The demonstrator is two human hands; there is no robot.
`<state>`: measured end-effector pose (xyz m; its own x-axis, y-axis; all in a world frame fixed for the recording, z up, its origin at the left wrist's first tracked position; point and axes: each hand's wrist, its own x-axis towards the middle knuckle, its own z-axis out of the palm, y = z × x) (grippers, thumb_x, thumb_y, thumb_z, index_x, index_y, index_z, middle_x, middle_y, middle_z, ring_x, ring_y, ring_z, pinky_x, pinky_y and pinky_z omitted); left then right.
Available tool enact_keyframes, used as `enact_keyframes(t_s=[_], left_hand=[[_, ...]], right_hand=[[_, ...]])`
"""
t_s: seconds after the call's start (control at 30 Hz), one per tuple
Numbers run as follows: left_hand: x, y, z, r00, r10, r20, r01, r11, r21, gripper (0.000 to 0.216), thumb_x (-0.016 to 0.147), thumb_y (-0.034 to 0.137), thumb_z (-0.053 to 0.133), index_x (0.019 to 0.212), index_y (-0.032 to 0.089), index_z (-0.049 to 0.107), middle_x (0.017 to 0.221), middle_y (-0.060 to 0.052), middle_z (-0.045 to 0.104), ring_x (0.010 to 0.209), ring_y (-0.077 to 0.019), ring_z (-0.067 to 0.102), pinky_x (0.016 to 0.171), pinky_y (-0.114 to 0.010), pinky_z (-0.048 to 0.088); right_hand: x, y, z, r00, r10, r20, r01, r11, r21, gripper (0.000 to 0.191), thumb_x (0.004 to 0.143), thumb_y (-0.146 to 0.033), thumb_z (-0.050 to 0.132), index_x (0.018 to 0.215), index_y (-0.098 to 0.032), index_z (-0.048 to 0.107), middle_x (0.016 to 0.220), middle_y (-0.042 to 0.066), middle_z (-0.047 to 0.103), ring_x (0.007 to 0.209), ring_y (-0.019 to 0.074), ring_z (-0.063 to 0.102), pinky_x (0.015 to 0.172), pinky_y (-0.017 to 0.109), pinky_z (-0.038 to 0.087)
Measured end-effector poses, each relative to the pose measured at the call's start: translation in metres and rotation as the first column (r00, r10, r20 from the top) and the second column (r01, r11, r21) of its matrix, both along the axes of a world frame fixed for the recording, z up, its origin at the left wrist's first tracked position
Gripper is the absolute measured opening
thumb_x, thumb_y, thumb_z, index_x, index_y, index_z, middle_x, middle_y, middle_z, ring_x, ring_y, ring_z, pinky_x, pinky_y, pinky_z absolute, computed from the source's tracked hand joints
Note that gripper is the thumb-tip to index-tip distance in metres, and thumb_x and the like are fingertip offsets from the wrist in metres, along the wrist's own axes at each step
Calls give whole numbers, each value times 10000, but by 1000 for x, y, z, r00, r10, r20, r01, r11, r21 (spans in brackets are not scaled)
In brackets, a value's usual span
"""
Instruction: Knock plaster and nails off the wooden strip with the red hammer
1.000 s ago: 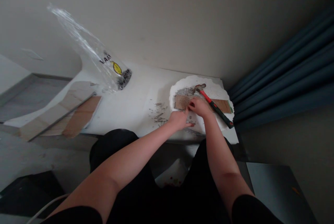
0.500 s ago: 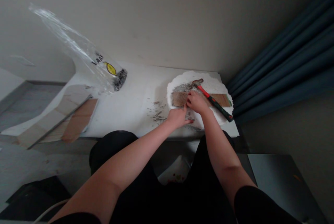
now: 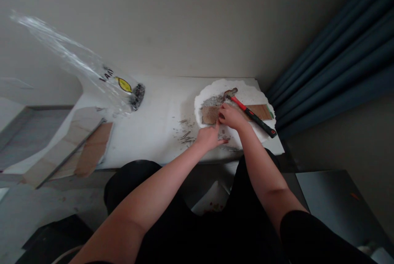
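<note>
My left hand (image 3: pixel 208 137) and my right hand (image 3: pixel 230 117) meet at the near edge of a brown wooden board (image 3: pixel 211 114) lying on a white round foam slab (image 3: pixel 246 92). Both hands have their fingers pinched together; what they pinch is too small to make out. A hammer (image 3: pixel 250 113) with a red and black handle lies across the board just right of my right hand, its head toward the wall. Several loose nails (image 3: pixel 186 135) are scattered on the white table (image 3: pixel 154 120) left of my left hand.
A clear plastic bag (image 3: pixel 101 77) with a yellow label stands up at the table's left. Wooden planks (image 3: pixel 80 145) lean at the left end. Dark blue curtains (image 3: pixel 338 59) hang to the right. My knees in black are under the table edge.
The view has shifted a little; both hands stay pinched together at the board's near edge, barely moved. The hammer has not moved.
</note>
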<state>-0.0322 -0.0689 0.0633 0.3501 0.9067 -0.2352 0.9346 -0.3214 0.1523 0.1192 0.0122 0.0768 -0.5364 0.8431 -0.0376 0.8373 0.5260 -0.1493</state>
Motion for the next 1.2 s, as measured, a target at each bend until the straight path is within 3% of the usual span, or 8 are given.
enact_keyframes(t_s=[0.23, 1.2], left_hand=[[0, -1, 0, 1000, -12, -13, 11, 1000, -5, 1032, 930, 758, 545, 1674, 124, 214, 1228, -219, 754, 1090, -361, 740, 858, -401, 557], [0, -2, -1, 1000, -13, 11, 13, 1000, 8, 1039, 932, 747, 547, 1665, 92, 210, 1215, -218, 759, 1115, -355, 733, 872, -395, 539]], right_hand=[[4, -2, 0, 1000, 10, -1, -10, 1000, 0, 223, 1003, -153, 580, 1018, -92, 795, 1243, 185, 669, 1014, 253, 667, 912, 341, 485], [4, 5, -4, 996, 34, -86, -34, 999, -5, 152, 932, -105, 615, 949, -92, 766, 1169, 183, 681, 1059, 258, 647, 939, 338, 486]])
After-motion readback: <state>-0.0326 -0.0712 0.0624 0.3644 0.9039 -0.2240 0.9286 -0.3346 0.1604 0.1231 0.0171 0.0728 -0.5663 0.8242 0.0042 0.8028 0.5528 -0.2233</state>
